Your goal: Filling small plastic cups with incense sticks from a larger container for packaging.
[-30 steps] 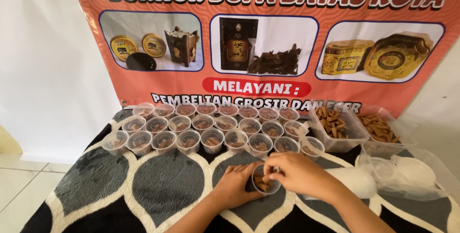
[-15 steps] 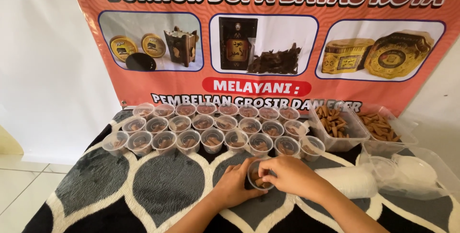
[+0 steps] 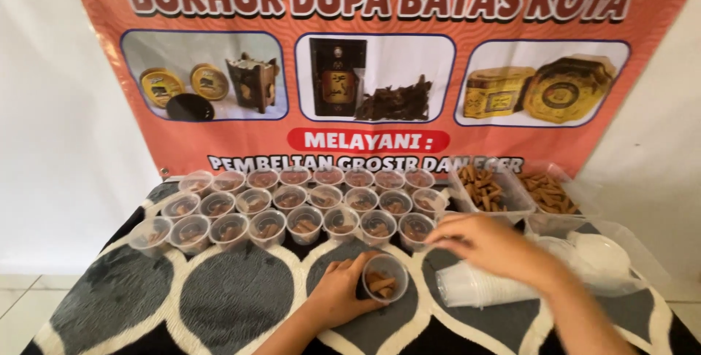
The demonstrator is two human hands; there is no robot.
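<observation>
Right now my left hand [image 3: 337,298] is wrapped around a small clear cup [image 3: 385,278], fingers curled on its side, holding it upright just over the cloth near the front edge. Brown sticks lie in its bottom. My right hand [image 3: 488,244] hovers to the right and a little behind it, palm down, fingers loosely spread and holding nothing that I can see — its fingertips point towards the nearest filled cups.

Under that hand lies a stack of empty cups [image 3: 478,286] on its side, still in a clear sleeve. Beyond it, at the right, a clear bag [image 3: 606,253] holds white round lids.

Behind my cup stand three rows of filled cups [image 3: 292,205], close together, each with a few brown pieces inside. To their right sit two clear tubs [image 3: 511,194] side by side, both heaped with the same brown sticks.

All of it rests on a cloth [image 3: 234,296] patterned in black and grey shapes with white outlines.

At the back an orange banner [image 3: 380,70] hangs on the wall. It carries large dark-red lettering on top, three rounded photo panels in a row — round tins and a dark box, a tall dark box with dark chips, two gold tins — and a red pill-shaped label beneath the middle one. Either side of it the wall [image 3: 66,121] is plain white, and pale floor tiles [image 3: 29,300] show at the lower left.
</observation>
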